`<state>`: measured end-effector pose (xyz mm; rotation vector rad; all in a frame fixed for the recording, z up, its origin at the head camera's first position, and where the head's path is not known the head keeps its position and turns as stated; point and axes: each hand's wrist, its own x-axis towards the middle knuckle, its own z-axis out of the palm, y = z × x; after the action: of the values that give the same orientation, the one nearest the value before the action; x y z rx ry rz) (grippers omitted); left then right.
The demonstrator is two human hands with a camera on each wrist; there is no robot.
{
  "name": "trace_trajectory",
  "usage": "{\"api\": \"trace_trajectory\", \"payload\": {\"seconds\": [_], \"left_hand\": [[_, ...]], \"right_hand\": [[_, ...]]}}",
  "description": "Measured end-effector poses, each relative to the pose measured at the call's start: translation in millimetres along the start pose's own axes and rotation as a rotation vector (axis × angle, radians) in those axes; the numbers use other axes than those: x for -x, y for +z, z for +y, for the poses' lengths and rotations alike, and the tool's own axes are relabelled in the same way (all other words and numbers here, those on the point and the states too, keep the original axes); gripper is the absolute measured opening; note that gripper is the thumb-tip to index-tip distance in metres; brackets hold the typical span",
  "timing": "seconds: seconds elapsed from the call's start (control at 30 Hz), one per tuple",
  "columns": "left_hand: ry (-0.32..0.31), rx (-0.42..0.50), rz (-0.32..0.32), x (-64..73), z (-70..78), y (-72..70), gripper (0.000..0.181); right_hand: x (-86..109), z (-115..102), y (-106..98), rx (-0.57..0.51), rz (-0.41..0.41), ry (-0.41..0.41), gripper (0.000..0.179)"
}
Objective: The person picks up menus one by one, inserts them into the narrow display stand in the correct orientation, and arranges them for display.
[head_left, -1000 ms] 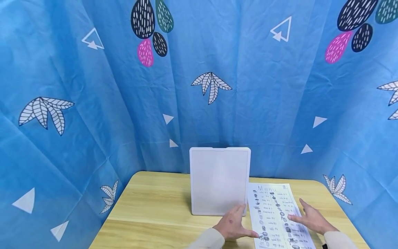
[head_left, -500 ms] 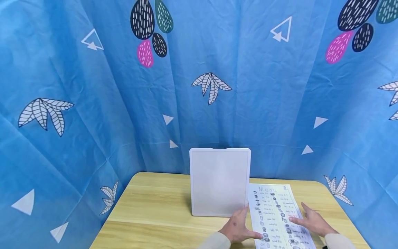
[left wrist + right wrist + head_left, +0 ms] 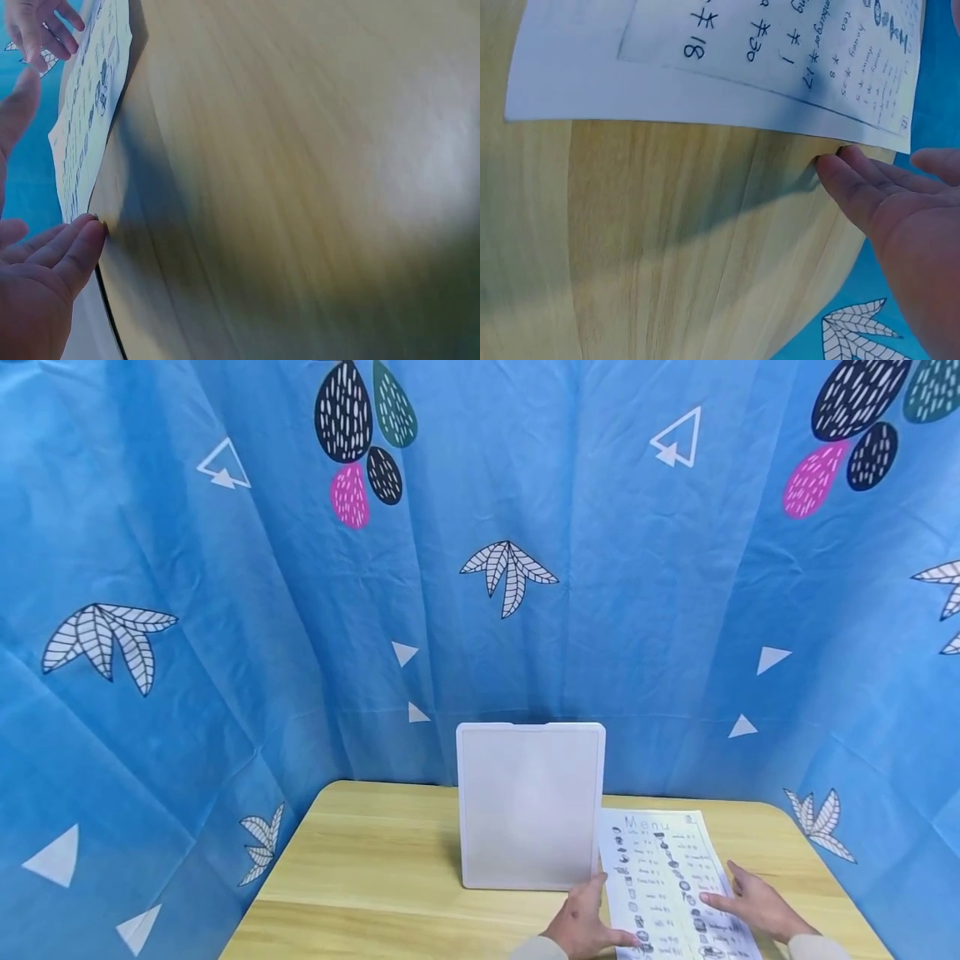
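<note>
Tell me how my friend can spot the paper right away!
Look at the wood-look table by the blue curtain. Just right of the white board, between left hand and right hand, is the paper. Unlike the blank board, it says Menu on top.

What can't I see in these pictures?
Head view: small writing on the menu, too tiny to read.
Head view: the menu's bottom, cut off by the lower edge.
Head view: whatever is behind the white board, hidden by it.
Left wrist view: part of the left hand, cut off by the left edge.
Right wrist view: some of the menu, cut off by the top edge.
</note>
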<state>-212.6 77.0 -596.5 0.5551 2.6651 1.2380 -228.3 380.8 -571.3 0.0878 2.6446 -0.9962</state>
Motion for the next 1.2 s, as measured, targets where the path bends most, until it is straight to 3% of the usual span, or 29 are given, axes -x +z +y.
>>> {"api": "trace_trajectory", "payload": {"seconds": [0.1,0.3,0.43,0.63,0.77,0.9,1.1,1.2], "left_hand": [[-0.046,0.055,0.011,-0.1,3.4,2.2,0.087],[-0.212,0.277,0.061,-2.6,8.1,7.5,0.076],[-0.245,0.402,0.120,-4.7,7.2,12.2,0.070],[-0.238,0.561,0.190,-6.4,4.3,16.0,0.064],[-0.227,0.613,0.209,-6.9,4.4,16.5,0.060],[-0.236,0.589,0.271,-7.0,7.1,17.8,0.052],[-0.334,0.616,0.342,-5.7,8.5,18.2,0.040],[-0.368,0.657,0.348,-4.9,8.7,17.8,0.035]], "right_hand": [[1.6,-1.0,-0.8,-0.006,0.004,0.003,0.107],[0.9,-0.1,0.5,-0.042,0.026,0.013,0.108],[0.6,3.5,2.3,-0.089,0.034,0.030,0.107],[-0.7,8.8,5.5,-0.157,0.026,0.067,0.104],[-1.4,10.0,7.2,-0.212,0.022,0.090,0.105],[0.3,8.8,8.9,-0.295,0.020,0.107,0.100],[4.9,3.2,11.4,-0.372,0.027,0.146,0.094],[6.3,0.6,13.4,-0.387,0.040,0.151,0.088]]}}
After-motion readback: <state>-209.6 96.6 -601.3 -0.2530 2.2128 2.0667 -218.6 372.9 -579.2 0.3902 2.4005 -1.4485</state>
